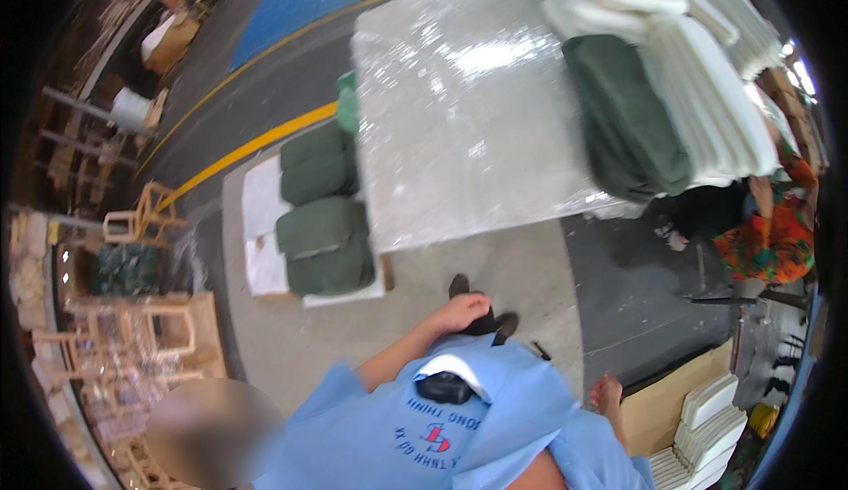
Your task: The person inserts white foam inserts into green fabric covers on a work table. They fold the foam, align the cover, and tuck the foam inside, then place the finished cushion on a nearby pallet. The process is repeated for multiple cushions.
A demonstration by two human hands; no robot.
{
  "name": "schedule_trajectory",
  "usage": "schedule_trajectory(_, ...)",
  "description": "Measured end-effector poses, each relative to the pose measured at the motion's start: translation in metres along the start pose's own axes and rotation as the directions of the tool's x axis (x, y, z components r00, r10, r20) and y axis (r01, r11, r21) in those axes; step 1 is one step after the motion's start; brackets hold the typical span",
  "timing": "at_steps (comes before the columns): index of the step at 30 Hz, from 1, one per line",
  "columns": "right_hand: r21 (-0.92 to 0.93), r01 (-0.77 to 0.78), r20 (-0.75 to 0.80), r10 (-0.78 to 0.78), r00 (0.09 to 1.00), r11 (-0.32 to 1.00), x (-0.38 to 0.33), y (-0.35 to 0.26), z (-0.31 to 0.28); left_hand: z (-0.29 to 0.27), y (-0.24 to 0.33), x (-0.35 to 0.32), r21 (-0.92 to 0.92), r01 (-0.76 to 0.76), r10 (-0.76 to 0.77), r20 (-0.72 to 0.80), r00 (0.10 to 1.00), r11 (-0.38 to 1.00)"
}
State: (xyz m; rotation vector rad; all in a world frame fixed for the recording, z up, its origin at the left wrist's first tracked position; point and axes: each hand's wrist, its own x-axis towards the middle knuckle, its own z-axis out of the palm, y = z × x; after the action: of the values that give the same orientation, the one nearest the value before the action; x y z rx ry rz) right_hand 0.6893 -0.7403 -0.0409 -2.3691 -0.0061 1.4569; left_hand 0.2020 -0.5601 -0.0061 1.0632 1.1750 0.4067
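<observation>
Though apart, cushions (pixel 326 248) left of grip (pixel 463 312)

A factory workshop, seemingly for furniture, is indicated by bare pale-wood frames (pixel 172 310) gathered at the left, plump dark-green fabric cushions (pixel 331 269) and slim white cushions (pixel 720 92) piled in quantity, a broad pale worktable covered in shiny clear plastic (pixel 459 128), and a dark-grey floor (pixel 265 92) marked with painted yellow lines (pixel 274 141)

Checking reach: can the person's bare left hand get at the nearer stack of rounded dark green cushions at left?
Probably yes, with a lean or step: between the left hand and the dark green cushions, only grey floor and the edge of a white sheet show, nothing blocking.
</observation>
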Motion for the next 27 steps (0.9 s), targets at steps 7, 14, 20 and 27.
schedule_trajectory(7, 0.167, 0.064, -0.034, -0.059, 0.998, 0.984, 0.026, -0.082, -0.008, -0.006, 0.102, 0.066, 0.23, 0.067, -0.059, -0.043, 0.997, 0.971)
schedule_trajectory(14, 0.046, 0.244, 0.192, -0.248, 0.95, 0.969, 0.015, -0.183, 0.06, -0.039, 0.211, 0.176, 0.116, 0.083, -0.062, -0.175, 0.983, 0.99)
schedule_trajectory(20, 0.263, 0.488, 0.143, -0.534, 0.833, 0.832, 0.0, -0.317, 0.045, -0.047, 0.295, 0.241, 0.145, -0.048, 0.072, -0.168, 0.983, 0.988)
schedule_trajectory(27, 0.643, 0.663, -0.353, -0.619, 0.702, 0.385, -0.017, -0.495, -0.092, -0.041, 0.306, 0.264, 0.028, 0.023, -0.016, -0.232, 0.973, 0.999)
